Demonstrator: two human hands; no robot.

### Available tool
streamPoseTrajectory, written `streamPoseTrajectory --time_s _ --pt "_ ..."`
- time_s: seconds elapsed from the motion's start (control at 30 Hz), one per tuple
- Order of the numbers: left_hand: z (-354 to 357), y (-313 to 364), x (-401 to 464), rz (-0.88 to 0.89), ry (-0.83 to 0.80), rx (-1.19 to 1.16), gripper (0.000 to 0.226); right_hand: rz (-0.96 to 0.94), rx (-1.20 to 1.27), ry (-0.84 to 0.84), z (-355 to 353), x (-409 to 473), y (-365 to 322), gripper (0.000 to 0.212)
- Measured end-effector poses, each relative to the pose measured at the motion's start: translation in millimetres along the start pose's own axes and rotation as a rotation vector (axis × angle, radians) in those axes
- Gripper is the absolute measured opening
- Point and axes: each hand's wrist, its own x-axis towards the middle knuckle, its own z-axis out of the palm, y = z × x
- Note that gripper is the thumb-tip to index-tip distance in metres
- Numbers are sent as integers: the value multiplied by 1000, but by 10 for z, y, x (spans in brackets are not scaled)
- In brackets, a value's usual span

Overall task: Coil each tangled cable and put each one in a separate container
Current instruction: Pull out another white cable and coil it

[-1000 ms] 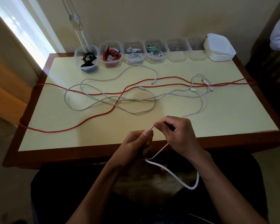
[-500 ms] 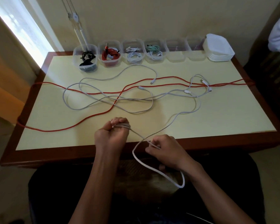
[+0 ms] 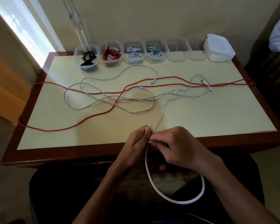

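Coiling step under way — both hands, left (image 3: 138, 143) and right (image 3: 176, 146), pinch the white cable (image 3: 174, 200) at the tabletop's (image 3: 217, 120) near edge, one loop hanging below; next, gather another loop.

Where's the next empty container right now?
In the head view, the first empty container sits fifth from the left in the back row, right of the green-cable container and left of another empty one.

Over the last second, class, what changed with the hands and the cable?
The hands parted, left hand up, right hand down, then rejoined at the table edge, both holding the white cable; its loop hangs larger. The red cable and containers stayed put.
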Motion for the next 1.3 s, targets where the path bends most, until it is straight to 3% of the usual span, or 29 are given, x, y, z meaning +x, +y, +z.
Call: streamPoseTrajectory --time_s 0.1,0.2,0.3,0.4,0.47,0.57,0.63,0.7,0.73,0.77,0.83,0.9,0.93,1.13,1.2,1.3 --pt "-90 121 28 -25 -108 34 59 -23 13 48 -24 19 68 23" --pt "-155 173 89 15 -140 278 57 39 -8 78 42 -3 108 25" --pt "-206 134 93 12 -188 505 45 273 -11 120 25 -6 176 33" --pt "-261 13 43 10 -165 608 18 627 -83 5 -36 5 215 43" --pt "-277 -71 3 19 -59 618 15 804 249 -3 -3 -48 252 36" --pt "-312 -172 -49 -44 133 631 18 986 1073 145 2 -132 358 20" --pt "-317 -233 -69 -91 161 659 19 1057 1488 196 -54 -140 408 22" --pt "-288 -204 -68 -142 138 686 25 1040 1641 208 -86 -118 420 23" --pt "-277 -146 -54 -170 109 673 26 996 1589 223 -88 -111 424 22" --pt "-291 -82 -34 -218 63 626 27 932 1429 248 -82 -104 423 20" --pt "-340 44 -17 -360 -91 425 29 771 870 310 -48 -98 455 8" --pt "-382 119 -51 -461 -289 95 31 638 365 381 23 -95 563 10" --pt "-398 116 -68 -460 -355 -84 32 576 239 391 62 -108 624 10" --pt "-397 80 -89 -257 -586 -1193 27 192 80 424 315 -242 685 36" --pt "-348 103 -66 -226 -489 -1417 29 154 86 398 402 -263 578 43" --pt "-285 153 -14 -231 -137 -1698 25 207 96 305 547 -259 376 40"
